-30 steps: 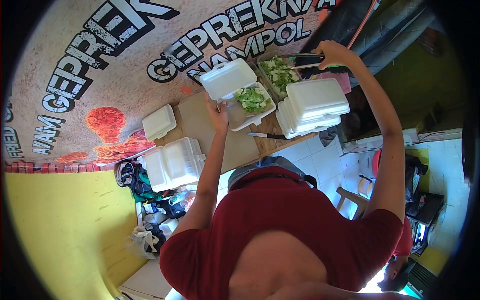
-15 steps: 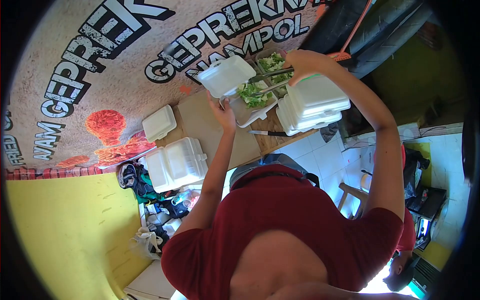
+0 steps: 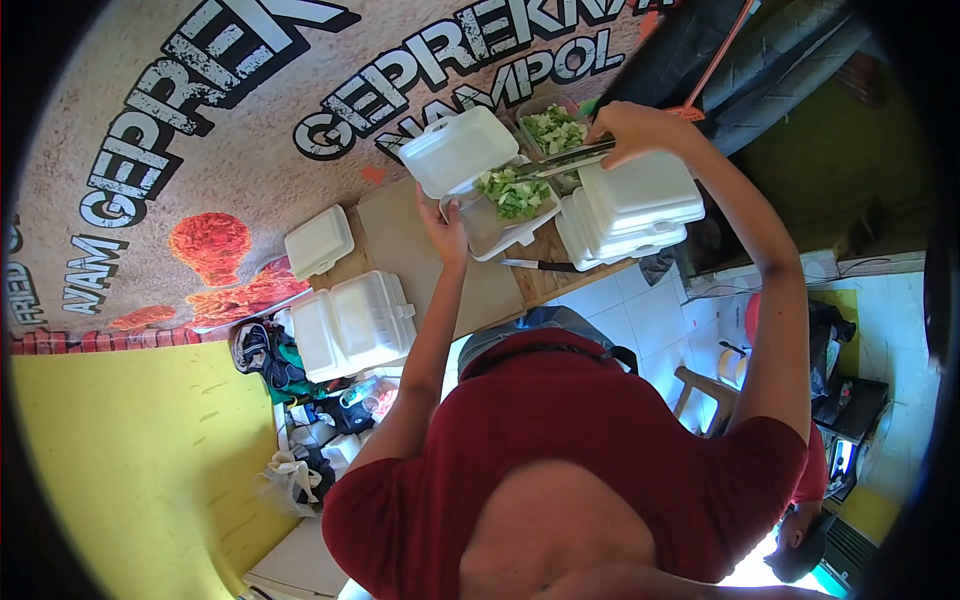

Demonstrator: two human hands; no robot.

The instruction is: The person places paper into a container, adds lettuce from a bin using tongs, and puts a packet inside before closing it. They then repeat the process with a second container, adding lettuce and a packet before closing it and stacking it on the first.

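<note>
My left hand (image 3: 447,228) grips the near left corner of an open white foam box (image 3: 485,236), thumb over its rim. The box's lid (image 3: 458,150) is tilted back toward the wall. Chopped lettuce (image 3: 512,194) lies in the right part of the box. My right hand (image 3: 635,132) is closed around metal tongs (image 3: 570,160), whose arms are drawn close together and whose tips are at the lettuce. Behind the tongs stands a clear container (image 3: 530,146) holding more chopped greens (image 3: 555,128).
Closed foam boxes (image 3: 635,205) are stacked right of the open one, with a knife (image 3: 540,265) before them. More foam boxes (image 3: 355,325) and a single box (image 3: 320,243) stand at the left. A printed wall (image 3: 260,190) borders the table. Another person (image 3: 812,480) is at the lower right.
The tongs' arms have come closer together over the lettuce, and my right hand has shifted slightly to the right. My left hand keeps its hold on the box.
</note>
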